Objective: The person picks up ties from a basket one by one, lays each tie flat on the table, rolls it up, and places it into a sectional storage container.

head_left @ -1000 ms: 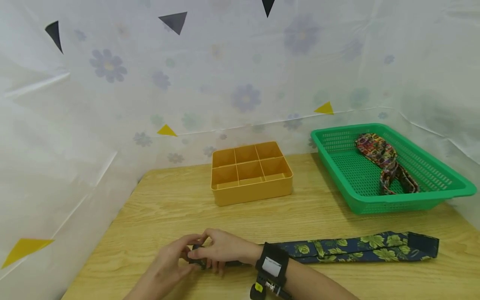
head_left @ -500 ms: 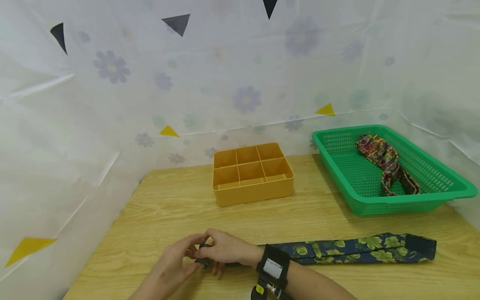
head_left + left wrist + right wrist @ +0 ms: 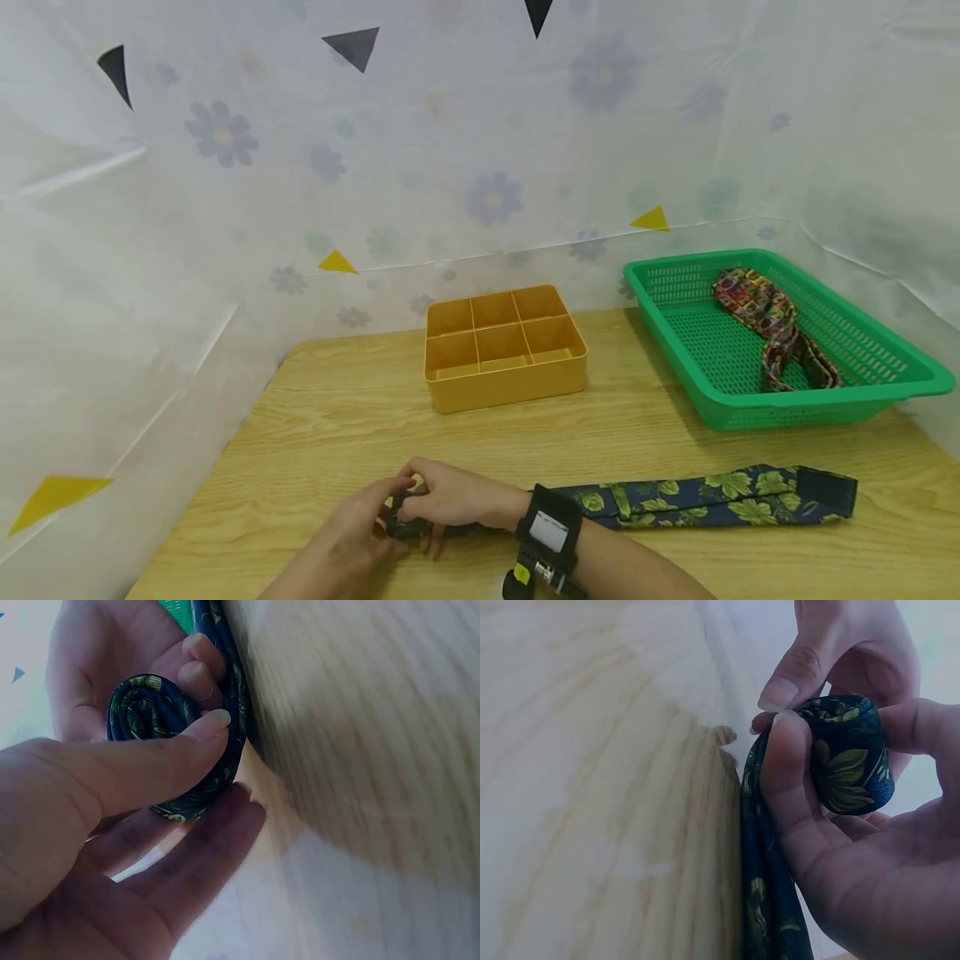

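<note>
A navy necktie (image 3: 697,498) with yellow-green flowers and leaves lies lengthwise along the table, its wide end to the right. Its left end is coiled into a roll (image 3: 176,709) between my two hands. My left hand (image 3: 348,525) holds the coil from the left, thumb across it in the left wrist view. From the other side my right hand (image 3: 457,496) grips the same coil, fingers curled around it. Seen from the right wrist, the outside of the roll (image 3: 851,761) shows a large leaf, and the unrolled strip (image 3: 769,900) trails from it. In the head view my hands mostly cover the coil.
A yellow box (image 3: 506,390) with several compartments stands behind my hands. At the back right, a green plastic basket (image 3: 675,358) holds a folded multicoloured patterned cloth (image 3: 757,304). White flowered sheeting (image 3: 487,125) hangs behind the table (image 3: 337,400).
The necktie's wide end has slid left toward my hands. The coiled end looks thicker, and my fingers have shifted around it. Box and basket stay put.
</note>
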Demonstrator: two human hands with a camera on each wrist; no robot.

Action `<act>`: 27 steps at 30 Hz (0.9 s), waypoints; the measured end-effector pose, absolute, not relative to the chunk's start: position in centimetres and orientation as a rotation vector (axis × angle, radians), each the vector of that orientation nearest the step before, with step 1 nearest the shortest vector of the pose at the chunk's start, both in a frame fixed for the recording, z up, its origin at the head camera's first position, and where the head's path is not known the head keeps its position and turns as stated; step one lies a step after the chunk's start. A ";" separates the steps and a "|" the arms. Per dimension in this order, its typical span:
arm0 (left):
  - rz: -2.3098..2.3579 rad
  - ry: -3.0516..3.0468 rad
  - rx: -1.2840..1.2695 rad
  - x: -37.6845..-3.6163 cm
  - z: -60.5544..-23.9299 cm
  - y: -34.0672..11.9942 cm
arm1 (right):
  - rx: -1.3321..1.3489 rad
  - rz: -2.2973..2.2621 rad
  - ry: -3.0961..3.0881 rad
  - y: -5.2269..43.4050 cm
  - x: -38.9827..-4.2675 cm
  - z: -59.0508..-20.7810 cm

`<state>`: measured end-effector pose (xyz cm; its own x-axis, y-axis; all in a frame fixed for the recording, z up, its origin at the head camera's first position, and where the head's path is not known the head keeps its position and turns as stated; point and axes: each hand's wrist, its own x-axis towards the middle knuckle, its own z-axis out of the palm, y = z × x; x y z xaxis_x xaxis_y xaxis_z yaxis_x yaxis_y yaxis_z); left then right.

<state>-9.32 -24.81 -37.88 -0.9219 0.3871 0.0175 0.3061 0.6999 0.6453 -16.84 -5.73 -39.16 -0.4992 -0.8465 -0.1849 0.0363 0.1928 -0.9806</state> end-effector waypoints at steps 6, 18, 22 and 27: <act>1.049 2.804 0.586 -9.3 -37.9 -24.9 | -0.781 -1.405 1.649 -5.5 -17.2 -39.2; 1.072 2.839 0.577 -9.1 -37.8 -24.9 | -0.773 -1.366 1.667 -5.0 -17.5 -39.0; 1.055 2.878 0.578 -9.0 -37.7 -25.0 | -0.768 -1.328 1.728 -4.6 -17.7 -38.7; 1.017 2.965 0.690 -9.0 -37.7 -24.8 | -0.788 -1.297 1.755 -4.0 -17.9 -38.7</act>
